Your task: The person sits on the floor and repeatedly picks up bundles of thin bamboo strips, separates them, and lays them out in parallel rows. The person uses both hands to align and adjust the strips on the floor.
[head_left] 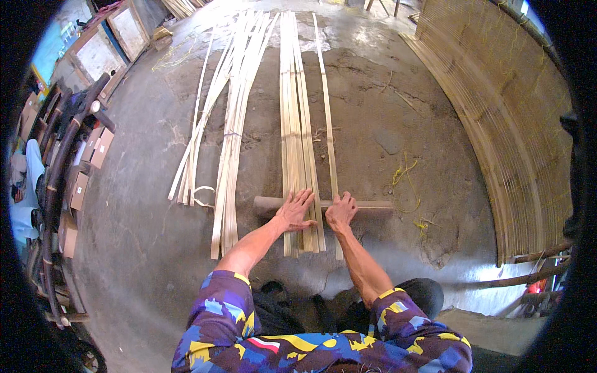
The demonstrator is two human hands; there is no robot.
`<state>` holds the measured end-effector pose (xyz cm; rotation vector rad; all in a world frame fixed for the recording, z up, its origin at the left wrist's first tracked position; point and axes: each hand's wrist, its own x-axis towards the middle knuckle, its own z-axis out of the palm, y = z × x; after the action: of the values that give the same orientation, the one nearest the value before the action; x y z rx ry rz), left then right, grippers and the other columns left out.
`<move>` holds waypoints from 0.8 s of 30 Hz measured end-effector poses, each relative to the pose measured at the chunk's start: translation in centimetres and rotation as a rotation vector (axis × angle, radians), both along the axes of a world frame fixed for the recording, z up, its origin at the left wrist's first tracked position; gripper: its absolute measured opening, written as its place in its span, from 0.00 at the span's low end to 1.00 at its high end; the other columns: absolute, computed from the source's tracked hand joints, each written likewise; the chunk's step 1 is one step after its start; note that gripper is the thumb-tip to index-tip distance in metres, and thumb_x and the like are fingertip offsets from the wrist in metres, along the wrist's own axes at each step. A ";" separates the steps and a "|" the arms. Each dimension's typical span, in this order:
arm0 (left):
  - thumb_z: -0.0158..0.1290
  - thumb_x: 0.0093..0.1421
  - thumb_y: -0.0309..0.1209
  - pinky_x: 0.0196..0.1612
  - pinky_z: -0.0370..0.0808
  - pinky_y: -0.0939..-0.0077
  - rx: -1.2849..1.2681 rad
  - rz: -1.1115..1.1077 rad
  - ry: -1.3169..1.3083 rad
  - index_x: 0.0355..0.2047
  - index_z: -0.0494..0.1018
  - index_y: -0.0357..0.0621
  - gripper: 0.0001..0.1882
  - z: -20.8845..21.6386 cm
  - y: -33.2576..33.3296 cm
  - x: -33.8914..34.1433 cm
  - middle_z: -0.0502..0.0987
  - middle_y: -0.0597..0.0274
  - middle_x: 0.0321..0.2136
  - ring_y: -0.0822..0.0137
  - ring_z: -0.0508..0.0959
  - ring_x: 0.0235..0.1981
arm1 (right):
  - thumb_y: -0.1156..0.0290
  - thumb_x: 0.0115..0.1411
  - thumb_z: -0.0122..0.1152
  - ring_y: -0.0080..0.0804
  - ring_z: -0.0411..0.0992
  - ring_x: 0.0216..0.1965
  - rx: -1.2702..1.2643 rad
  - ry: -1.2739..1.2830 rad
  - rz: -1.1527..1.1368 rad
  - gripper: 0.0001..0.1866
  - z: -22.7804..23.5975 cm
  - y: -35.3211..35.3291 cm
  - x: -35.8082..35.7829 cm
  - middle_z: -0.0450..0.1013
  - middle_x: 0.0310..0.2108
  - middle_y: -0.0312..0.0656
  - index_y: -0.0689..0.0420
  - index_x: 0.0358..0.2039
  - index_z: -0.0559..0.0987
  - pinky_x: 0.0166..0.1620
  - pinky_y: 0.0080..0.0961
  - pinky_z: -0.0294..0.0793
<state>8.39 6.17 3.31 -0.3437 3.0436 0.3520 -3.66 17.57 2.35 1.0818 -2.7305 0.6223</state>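
My left hand (296,211) lies with spread fingers on a row of long pale bamboo strips (291,143). These strips stretch away from me across the floor, close side by side. Just right of them runs a single bamboo strip (329,124), set apart by a gap. My right hand (341,212) is closed over this strip, its fingers curled; the near end of the strip shows below the hand. Crosswise beneath the strips and both hands sits a brown wooden bar (376,209), its middle partly covered.
More bamboo strips (231,143) lie left, some crossing, with a thin curled strip (203,198) at their near ends. A large slatted bamboo panel (504,124) leans right. Yellow twine (405,174) is on the concrete floor. A bamboo rack (56,168) with boxes (97,147) stands left.
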 end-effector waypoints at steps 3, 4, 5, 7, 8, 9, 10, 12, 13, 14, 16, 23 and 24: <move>0.40 0.50 0.56 0.59 0.38 0.56 0.037 0.034 0.090 0.57 0.42 0.39 0.43 -0.4 -0.6 -0.1 0.43 0.53 0.58 0.57 0.42 0.60 | 0.76 0.41 0.52 0.44 0.66 0.35 -0.167 -0.024 0.181 0.18 0.2 -0.7 0.4 0.64 0.37 0.48 0.57 0.38 0.71 0.35 0.35 0.68; 0.40 0.51 0.55 0.60 0.38 0.57 0.038 0.055 0.066 0.57 0.43 0.38 0.42 -0.4 -0.8 -0.1 0.43 0.53 0.58 0.57 0.41 0.60 | 0.75 0.42 0.53 0.44 0.66 0.35 -0.082 -0.126 0.236 0.18 0.3 -0.9 0.7 0.64 0.36 0.48 0.57 0.38 0.70 0.35 0.36 0.68; 0.40 0.51 0.54 0.60 0.38 0.57 0.023 0.069 0.047 0.57 0.43 0.38 0.41 -0.5 -1.0 -0.1 0.43 0.54 0.59 0.57 0.41 0.60 | 0.75 0.42 0.53 0.44 0.66 0.35 -0.011 -0.224 0.260 0.18 0.3 -1.3 1.4 0.64 0.36 0.48 0.56 0.38 0.70 0.35 0.36 0.68; 0.39 0.53 0.53 0.60 0.37 0.58 -0.064 0.116 -0.094 0.57 0.43 0.39 0.40 -0.4 -1.3 0.0 0.42 0.54 0.59 0.58 0.41 0.60 | 0.71 0.45 0.54 0.47 0.64 0.37 0.117 -0.297 0.266 0.15 0.4 -1.7 2.7 0.62 0.35 0.48 0.57 0.36 0.69 0.36 0.39 0.69; 0.39 0.53 0.53 0.60 0.37 0.58 -0.040 0.118 -0.103 0.57 0.43 0.39 0.40 -0.4 -1.4 0.1 0.42 0.54 0.59 0.58 0.41 0.60 | 0.72 0.44 0.54 0.47 0.64 0.38 0.065 -0.279 0.257 0.15 0.4 -1.6 3.1 0.61 0.36 0.49 0.57 0.36 0.69 0.36 0.39 0.69; 0.39 0.53 0.53 0.60 0.37 0.58 -0.034 0.121 -0.105 0.57 0.44 0.39 0.39 -0.3 -1.4 0.2 0.42 0.55 0.59 0.58 0.41 0.60 | 0.72 0.44 0.55 0.48 0.64 0.38 0.039 -0.291 0.251 0.16 0.5 -1.5 3.5 0.60 0.36 0.49 0.57 0.36 0.69 0.36 0.39 0.69; 0.39 0.53 0.53 0.60 0.37 0.58 -0.029 0.120 -0.110 0.57 0.44 0.40 0.39 -0.2 -1.4 0.3 0.42 0.55 0.59 0.59 0.41 0.60 | 0.73 0.43 0.55 0.48 0.63 0.38 0.024 -0.294 0.229 0.16 0.6 -1.4 3.7 0.60 0.37 0.49 0.57 0.36 0.69 0.36 0.39 0.69; 0.38 0.53 0.54 0.59 0.40 0.55 -0.046 0.112 -0.052 0.56 0.46 0.40 0.39 -0.2 -1.4 0.5 0.45 0.55 0.58 0.57 0.42 0.60 | 0.74 0.44 0.52 0.47 0.64 0.38 0.026 -0.286 0.238 0.16 0.7 -1.0 3.6 0.61 0.36 0.49 0.56 0.38 0.70 0.37 0.37 0.68; 0.38 0.53 0.55 0.59 0.41 0.54 -0.058 0.106 -0.051 0.56 0.47 0.41 0.39 -0.1 -1.4 0.5 0.46 0.55 0.58 0.56 0.43 0.60 | 0.75 0.45 0.50 0.46 0.64 0.37 0.051 -0.279 0.261 0.16 0.8 -0.8 3.3 0.61 0.35 0.50 0.55 0.38 0.71 0.37 0.36 0.68; 0.38 0.53 0.54 0.59 0.40 0.55 -0.039 0.109 -0.045 0.56 0.46 0.41 0.38 -0.1 -1.4 0.5 0.45 0.55 0.58 0.58 0.42 0.60 | 0.75 0.45 0.50 0.46 0.64 0.37 0.047 -0.281 0.238 0.16 0.8 -0.7 3.0 0.61 0.36 0.49 0.55 0.39 0.71 0.38 0.36 0.67; 0.38 0.54 0.53 0.60 0.38 0.58 -0.023 0.115 -0.082 0.57 0.45 0.41 0.38 0.0 -1.4 0.5 0.43 0.57 0.59 0.60 0.41 0.60 | 0.75 0.46 0.50 0.45 0.63 0.37 0.104 -0.278 0.214 0.16 1.0 -0.6 2.5 0.61 0.36 0.49 0.55 0.39 0.71 0.40 0.36 0.66; 0.39 0.53 0.52 0.59 0.39 0.56 -0.021 0.105 -0.094 0.56 0.47 0.41 0.37 0.0 -1.5 0.3 0.45 0.55 0.58 0.58 0.42 0.60 | 0.69 0.43 0.58 0.41 0.61 0.43 0.305 -0.075 0.215 0.19 0.7 -1.0 3.9 0.62 0.39 0.44 0.57 0.38 0.69 0.40 0.42 0.64; 0.40 0.53 0.52 0.59 0.39 0.56 -0.025 0.101 -0.098 0.56 0.47 0.41 0.37 0.0 -1.6 0.3 0.45 0.55 0.58 0.58 0.42 0.60 | 0.69 0.43 0.58 0.41 0.61 0.43 0.259 -0.074 0.209 0.20 0.7 -1.1 4.1 0.62 0.39 0.45 0.58 0.38 0.68 0.40 0.42 0.64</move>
<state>8.69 4.60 3.26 -0.5022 2.9442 0.2936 0.40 16.50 3.01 1.4432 -2.8431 0.3440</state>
